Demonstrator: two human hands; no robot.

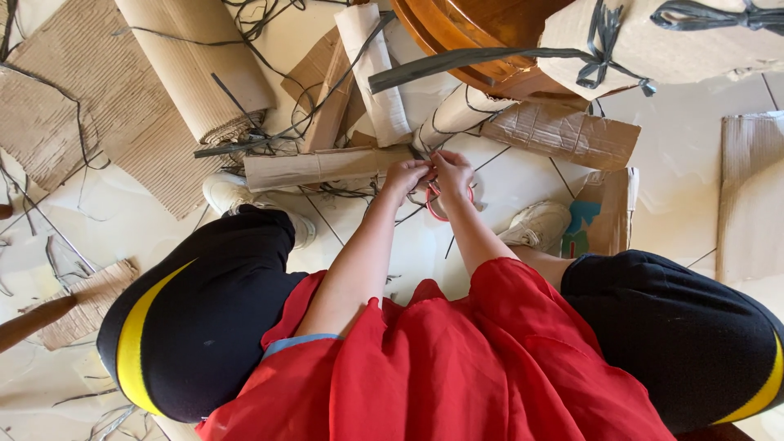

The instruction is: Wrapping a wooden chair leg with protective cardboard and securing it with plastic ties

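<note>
Left hand (406, 175): we see it pinched shut on a dark strap (457, 59), at frame centre.
Right hand (452, 171): closed around red-handled scissors (441, 204), touching the left.
Strap: thin, limp, likely tough; we'd grip beside the knot.
Wrapped leg (322, 167): cardboard-covered, light, just above our hands.

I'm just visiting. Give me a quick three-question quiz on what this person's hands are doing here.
1. True or false: both hands meet at one spot.
2. What colour are the scissor handles by the right hand?
3. The left hand touches: A) a shoe, B) a cardboard-wrapped leg, C) a wooden stick.

Key:
1. True; they meet at the dark strap.
2. Red; scissors.
3. B; the cardboard-wrapped leg.
</note>
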